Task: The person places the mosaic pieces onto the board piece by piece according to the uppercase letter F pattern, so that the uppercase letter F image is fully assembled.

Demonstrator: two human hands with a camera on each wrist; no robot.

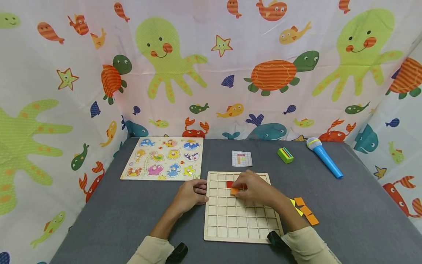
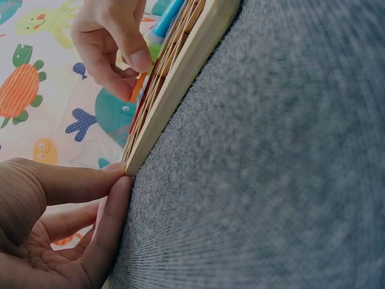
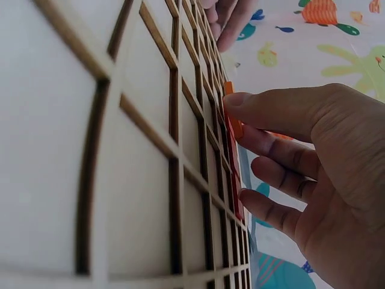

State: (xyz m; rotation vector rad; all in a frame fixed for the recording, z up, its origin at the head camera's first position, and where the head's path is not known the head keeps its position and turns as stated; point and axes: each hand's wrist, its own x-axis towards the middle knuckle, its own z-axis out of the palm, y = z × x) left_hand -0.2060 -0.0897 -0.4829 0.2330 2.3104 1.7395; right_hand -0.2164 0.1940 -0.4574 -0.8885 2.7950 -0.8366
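Note:
My left hand (image 1: 189, 196) holds the left edge of a wooden grid board (image 1: 221, 231); in the left wrist view, its thumb and a finger meet at the board's edge. My right hand (image 1: 252, 187) pinches an orange square tile (image 1: 234, 191) over the board's upper rows. In the right wrist view the thumb lies on one face of the orange tile (image 3: 228, 88), with fingers behind it. Red tiles (image 1: 229, 184) sit in grid cells just behind it, partly covered by the right hand; the right wrist view shows their red edge (image 3: 239, 201).
Loose orange tiles (image 1: 305, 210) and yellow tiles (image 1: 299, 211) lie right of the board, by the right forearm. Behind the board is a small pattern card (image 1: 241, 158). A green striped block (image 1: 285, 155), a blue toy microphone (image 1: 326, 158) and a sea-animal puzzle (image 1: 165, 161) lie farther back.

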